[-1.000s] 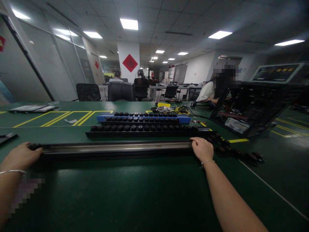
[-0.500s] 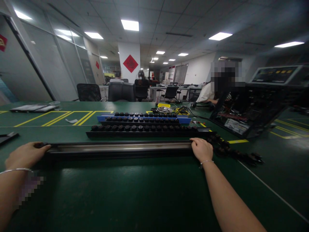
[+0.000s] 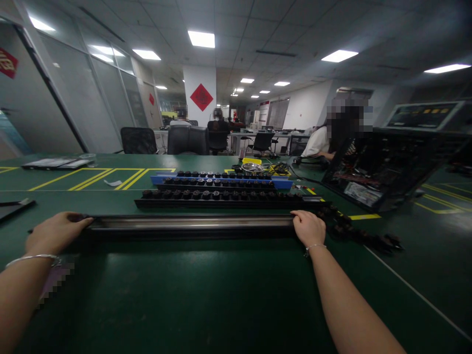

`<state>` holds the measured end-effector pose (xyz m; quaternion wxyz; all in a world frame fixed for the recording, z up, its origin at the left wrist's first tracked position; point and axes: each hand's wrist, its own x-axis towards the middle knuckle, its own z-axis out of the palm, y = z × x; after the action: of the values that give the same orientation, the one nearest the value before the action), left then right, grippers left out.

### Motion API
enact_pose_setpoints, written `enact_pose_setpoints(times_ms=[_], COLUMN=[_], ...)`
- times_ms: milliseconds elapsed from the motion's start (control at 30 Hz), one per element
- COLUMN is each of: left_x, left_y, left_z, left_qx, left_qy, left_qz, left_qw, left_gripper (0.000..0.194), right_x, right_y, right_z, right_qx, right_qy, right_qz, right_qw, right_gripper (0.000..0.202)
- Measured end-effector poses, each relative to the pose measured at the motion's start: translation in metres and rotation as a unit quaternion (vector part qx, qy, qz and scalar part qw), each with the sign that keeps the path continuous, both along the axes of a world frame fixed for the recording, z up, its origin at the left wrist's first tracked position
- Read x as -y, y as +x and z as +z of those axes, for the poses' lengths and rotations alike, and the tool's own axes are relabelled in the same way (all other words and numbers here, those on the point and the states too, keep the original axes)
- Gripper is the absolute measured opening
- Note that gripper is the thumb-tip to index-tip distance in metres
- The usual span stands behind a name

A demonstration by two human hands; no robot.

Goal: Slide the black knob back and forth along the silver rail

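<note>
A long black metal channel (image 3: 195, 224) with a shiny inner face lies crosswise in front of me, just above or on the green table (image 3: 206, 295). My left hand (image 3: 57, 232) is closed around it toward its left end, thumb along the near top edge. At the right end my right hand (image 3: 309, 228) grips it, fingers over the far edge. Just behind it sits a black rail (image 3: 221, 200) carrying a row of black sockets. Farther back are another black rail (image 3: 217, 185) and a blue rail (image 3: 287, 184), each with similar sockets.
Loose black sockets on a strip (image 3: 376, 240) lie to the right of my right hand. An opened computer case (image 3: 368, 172) stands at the far right, near a seated person (image 3: 317, 140). A metal dish (image 3: 252, 168) and cables (image 3: 282, 169) lie at the back. A dark flat object (image 3: 14, 208) is at left.
My left hand has slid a little to the right along the channel, and some of its left end now shows beyond the hand. My right hand stays in place.
</note>
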<state>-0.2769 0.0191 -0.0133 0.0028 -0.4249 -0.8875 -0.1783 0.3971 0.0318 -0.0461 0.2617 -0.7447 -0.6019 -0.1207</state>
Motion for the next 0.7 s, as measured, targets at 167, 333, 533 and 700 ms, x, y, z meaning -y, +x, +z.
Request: enact_pose_setpoints(times_ms=[167, 333, 533, 700], left_x=[0.004, 0.006, 0.008, 0.012], left_y=[0.023, 0.037, 0.057, 0.074], left_z=[0.008, 0.007, 0.011, 0.014], left_qx=[-0.029, -0.034, -0.021, -0.005], left_qy=[-0.089, -0.064, -0.065, -0.065], left_qz=[-0.004, -0.006, 0.009, 0.003], left_qw=[0.996, 0.997, 0.998, 0.998], left_gripper=[0.063, 0.063, 0.066, 0.065], right_x=[0.000, -0.001, -0.002, -0.003], right_y=[0.000, 0.001, 0.002, 0.002], right_z=[0.000, -0.002, -0.001, -0.003], right_qx=[-0.004, -0.004, -0.006, 0.000], right_qy=[-0.008, -0.011, -0.011, -0.010], right_qz=[-0.003, -0.002, -0.002, -0.003], right_qw=[1.000, 1.000, 1.000, 1.000], right_gripper=[0.036, 0.037, 0.037, 0.037])
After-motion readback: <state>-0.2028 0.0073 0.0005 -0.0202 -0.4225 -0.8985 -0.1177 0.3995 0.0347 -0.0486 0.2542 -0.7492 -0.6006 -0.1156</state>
